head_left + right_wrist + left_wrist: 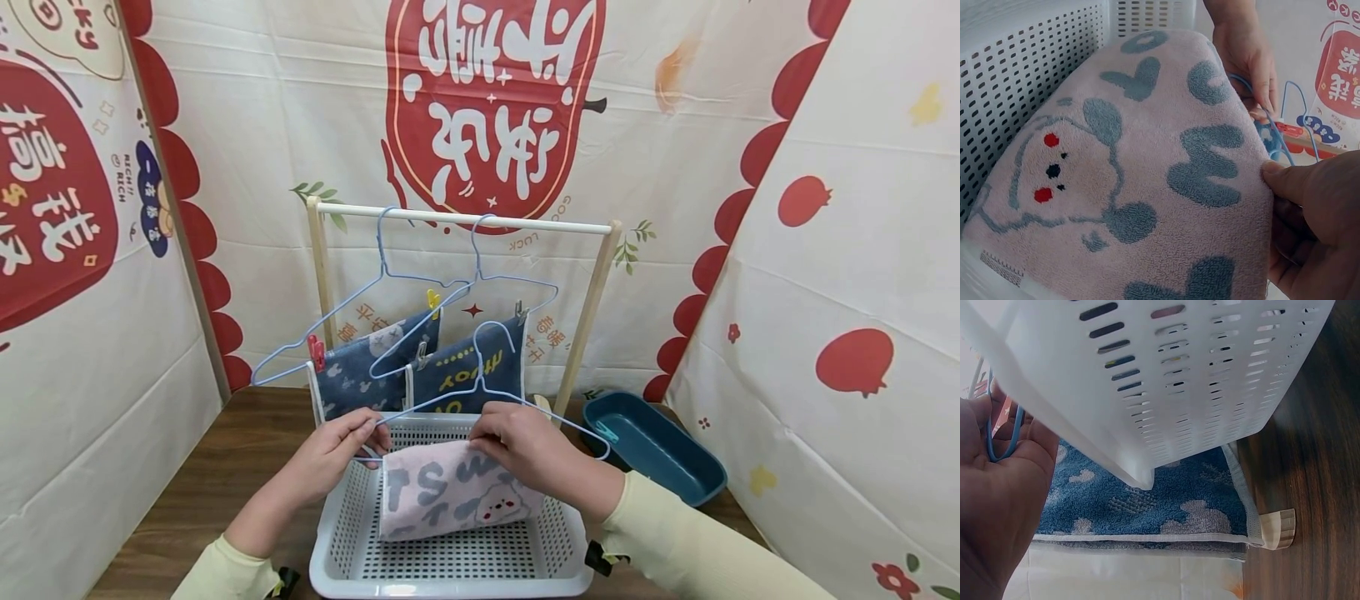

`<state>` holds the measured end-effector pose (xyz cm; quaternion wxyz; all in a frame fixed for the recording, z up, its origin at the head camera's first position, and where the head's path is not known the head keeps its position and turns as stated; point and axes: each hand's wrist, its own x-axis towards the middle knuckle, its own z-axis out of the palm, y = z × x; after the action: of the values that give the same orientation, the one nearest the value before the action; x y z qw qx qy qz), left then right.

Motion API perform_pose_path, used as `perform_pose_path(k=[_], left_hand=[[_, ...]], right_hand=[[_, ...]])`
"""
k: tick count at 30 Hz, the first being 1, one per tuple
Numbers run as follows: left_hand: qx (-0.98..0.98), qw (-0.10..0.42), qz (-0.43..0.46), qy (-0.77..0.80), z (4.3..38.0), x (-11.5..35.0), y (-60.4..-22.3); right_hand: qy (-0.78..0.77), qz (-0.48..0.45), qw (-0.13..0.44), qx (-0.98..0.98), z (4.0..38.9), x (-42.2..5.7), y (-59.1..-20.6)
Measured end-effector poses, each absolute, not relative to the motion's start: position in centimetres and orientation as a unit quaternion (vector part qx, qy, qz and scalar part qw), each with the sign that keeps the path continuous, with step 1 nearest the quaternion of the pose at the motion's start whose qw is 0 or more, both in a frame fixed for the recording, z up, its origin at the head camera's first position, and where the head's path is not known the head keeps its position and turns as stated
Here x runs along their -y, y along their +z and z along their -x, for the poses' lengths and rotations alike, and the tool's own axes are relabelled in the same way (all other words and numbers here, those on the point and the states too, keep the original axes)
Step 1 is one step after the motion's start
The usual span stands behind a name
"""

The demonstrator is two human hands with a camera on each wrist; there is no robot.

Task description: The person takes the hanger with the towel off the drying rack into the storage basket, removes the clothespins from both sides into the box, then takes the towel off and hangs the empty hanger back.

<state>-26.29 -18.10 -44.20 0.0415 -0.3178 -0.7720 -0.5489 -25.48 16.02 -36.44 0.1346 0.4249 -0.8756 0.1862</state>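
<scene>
Underneath, basket [450,590], rack [555,224] behind, tub [667,450] rightward, left hand [339,450] gripping hanger [481,381], right hand [528,443] pinching pink towel [442,493]

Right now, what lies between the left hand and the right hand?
The head view shows part of the blue hanger there, the upper edge of the pink towel below it, and the white basket's far wall behind.

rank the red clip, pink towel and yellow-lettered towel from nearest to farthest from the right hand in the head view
1. Pink towel: pinched in the grip of the right hand, over the white basket.
2. Yellow-lettered towel: hanging behind that hand, slightly left.
3. Red clip: behind and well to the left.
</scene>
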Motion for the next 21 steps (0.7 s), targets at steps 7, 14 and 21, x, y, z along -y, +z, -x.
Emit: perform_pose_path(k=[7,14,21], left_hand=[[0.773,0.037,0.313,-0.55,26.3,18.1,-44.3],[0.775,0.036,0.309,-0.551,26.3,18.1,-44.3],[0.776,0.031,0.304,-0.552,26.2,18.1,-44.3]], right_hand=[[0.206,-0.414,0.144,0.875,25.3,-16.2,-35.7],[0.215,-0.399,0.146,0.879,25.1,-16.3,-35.2],[0.223,-0.4,0.168,0.873,24.9,-16.5,-34.6]])
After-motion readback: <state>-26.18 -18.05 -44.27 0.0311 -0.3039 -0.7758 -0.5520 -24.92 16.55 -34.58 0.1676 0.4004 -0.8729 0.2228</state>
